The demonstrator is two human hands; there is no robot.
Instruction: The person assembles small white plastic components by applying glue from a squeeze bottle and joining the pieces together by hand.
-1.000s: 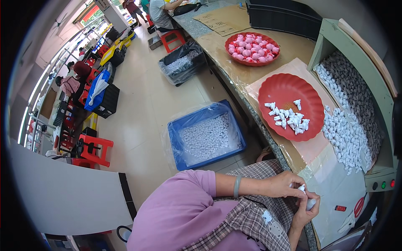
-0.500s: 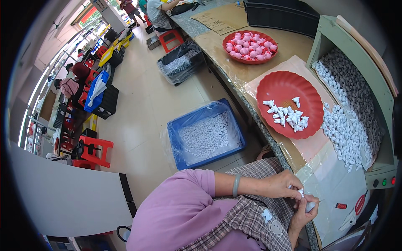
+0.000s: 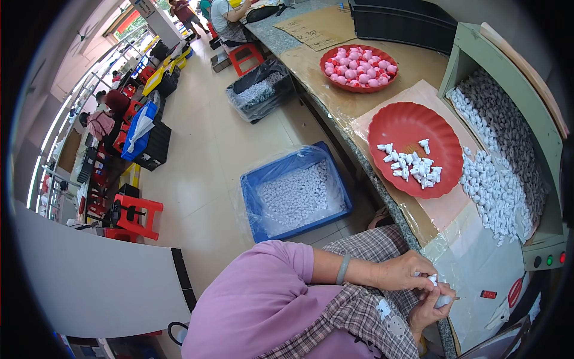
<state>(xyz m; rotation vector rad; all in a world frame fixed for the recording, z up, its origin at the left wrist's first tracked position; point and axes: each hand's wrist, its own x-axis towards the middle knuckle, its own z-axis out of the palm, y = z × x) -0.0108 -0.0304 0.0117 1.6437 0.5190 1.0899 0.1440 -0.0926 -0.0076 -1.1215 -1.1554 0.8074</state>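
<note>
Bench [image 3: 278, 37] beside me: my left hand [image 3: 409, 270], nearer the large red dish [image 3: 418, 122], pinches a white piece [image 3: 433, 279]; my right hand [image 3: 426, 310] clasps a pale cylinder [image 3: 443, 301].

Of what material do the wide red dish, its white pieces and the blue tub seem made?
Red dish: probably matte plastic; even colour, scalloped rim.
White pieces: perhaps smooth plastic or rubber; rounded, repeated shapes, too small to be sure.
Blue tub: likely plastic; uniform colour, straight moulded walls.
</note>
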